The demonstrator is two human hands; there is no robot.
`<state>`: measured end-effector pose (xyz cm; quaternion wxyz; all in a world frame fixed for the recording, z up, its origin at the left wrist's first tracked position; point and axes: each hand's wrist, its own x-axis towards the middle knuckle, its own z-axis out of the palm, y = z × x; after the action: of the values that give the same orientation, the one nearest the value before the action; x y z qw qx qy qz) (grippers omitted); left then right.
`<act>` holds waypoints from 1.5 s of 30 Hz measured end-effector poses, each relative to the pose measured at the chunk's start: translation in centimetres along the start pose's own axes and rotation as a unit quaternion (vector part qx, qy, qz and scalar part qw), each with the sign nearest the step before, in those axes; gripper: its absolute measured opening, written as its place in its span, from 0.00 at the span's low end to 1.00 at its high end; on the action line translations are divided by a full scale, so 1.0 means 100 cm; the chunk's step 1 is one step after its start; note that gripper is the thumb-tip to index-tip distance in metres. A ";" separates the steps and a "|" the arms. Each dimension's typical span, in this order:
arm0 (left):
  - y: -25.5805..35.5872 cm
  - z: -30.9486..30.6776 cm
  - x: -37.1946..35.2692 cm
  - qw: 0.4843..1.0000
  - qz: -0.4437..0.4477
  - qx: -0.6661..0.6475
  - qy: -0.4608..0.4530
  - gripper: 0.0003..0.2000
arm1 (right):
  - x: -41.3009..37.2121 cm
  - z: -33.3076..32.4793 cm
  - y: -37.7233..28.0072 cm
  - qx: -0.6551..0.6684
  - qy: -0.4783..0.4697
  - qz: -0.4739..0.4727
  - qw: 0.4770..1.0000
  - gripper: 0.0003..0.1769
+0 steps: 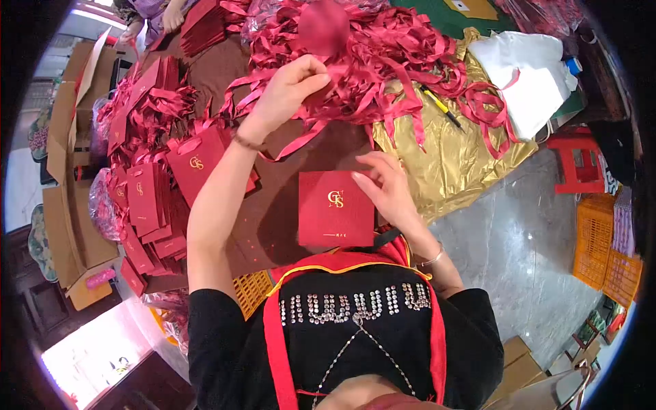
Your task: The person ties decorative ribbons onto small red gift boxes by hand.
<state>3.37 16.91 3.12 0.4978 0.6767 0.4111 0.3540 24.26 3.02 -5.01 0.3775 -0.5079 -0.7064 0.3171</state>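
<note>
On the head camera I see both hands working well apart over a dark brown tabletop [273,225]. The left hand [290,92] is stretched forward into a tangled heap of red satin ribbons [389,61], and its fingers are pinched closed on a few strands at the near edge of the heap. The right hand [384,186] stays close to the body. Its fingers lie loosely curled on the upper right corner of a flat square dark-red paper bag with a gold logo [333,212]. I cannot tell whether they grip that edge or only press on it. The bag lies flat on the tabletop just in front of the chest, clear of the ribbons.

To the left, stacks of matching red paper bags with ribbon handles [154,188] lean beside open brown cardboard boxes [65,178]. To the right, a crinkled gold foil sheet [461,154] runs under the ribbons, and a yellow-and-black pen [441,106] lies on it. Further right are a white plastic bag [536,75], a red plastic stool [577,160] and orange plastic crates [601,249]. Another person's hand [171,14] shows at the top left.
</note>
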 end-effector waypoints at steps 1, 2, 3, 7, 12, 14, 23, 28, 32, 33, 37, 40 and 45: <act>0.018 0.001 -0.009 1.000 -0.002 0.000 0.001 0.05 | 0.009 -0.002 -0.015 0.225 -0.072 0.090 0.968 0.17; 0.035 0.003 -0.019 0.993 -0.062 -0.087 -0.051 0.05 | 0.018 -0.002 -0.026 0.434 -0.139 0.175 0.872 0.17; 0.044 0.005 -0.029 0.972 -0.121 -0.173 -0.100 0.05 | 0.025 0.003 -0.029 0.579 -0.167 0.170 0.780 0.18; 0.047 0.005 -0.059 0.960 -0.188 -0.128 -0.166 0.08 | 0.064 0.028 -0.016 0.753 -0.158 0.161 0.618 0.18; 0.019 -0.012 -0.114 0.975 -0.174 -0.003 -0.136 0.12 | 0.055 0.008 0.001 0.760 -0.091 0.155 0.624 0.11; 0.006 -0.011 -0.133 0.974 -0.145 0.100 -0.141 0.12 | 0.041 0.001 0.003 0.700 -0.097 0.142 0.693 0.11; -0.042 0.021 -0.208 0.848 -0.145 0.510 0.012 0.14 | -0.014 0.004 -0.046 -0.020 -0.354 -0.254 0.900 0.10; -0.049 0.010 -0.216 0.962 -0.014 0.246 0.119 0.08 | 0.001 0.003 -0.027 -0.055 -0.257 -0.216 0.940 0.12; -0.031 0.002 -0.216 0.936 -0.222 0.224 0.154 0.07 | 0.026 0.011 -0.009 -0.092 -0.170 -0.176 0.965 0.10; -0.038 0.005 -0.217 0.950 -0.208 0.140 0.185 0.08 | 0.030 0.015 -0.007 -0.122 -0.151 -0.153 0.969 0.09; -0.049 0.009 -0.212 0.949 -0.242 0.048 0.196 0.16 | 0.034 0.034 -0.016 -0.197 -0.147 -0.139 0.959 0.12; -0.035 0.006 -0.210 0.940 -0.115 0.029 0.321 0.15 | 0.033 0.037 -0.018 -0.195 -0.158 -0.145 0.957 0.11; -0.001 -0.021 -0.226 0.931 -0.048 0.105 0.346 0.10 | 0.032 0.038 -0.012 -0.166 -0.168 -0.132 0.963 0.11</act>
<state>-7.85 -2.77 1.96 0.2673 0.5401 0.6249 0.4964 19.80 5.48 -5.32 0.2024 -0.4047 -0.8633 0.2235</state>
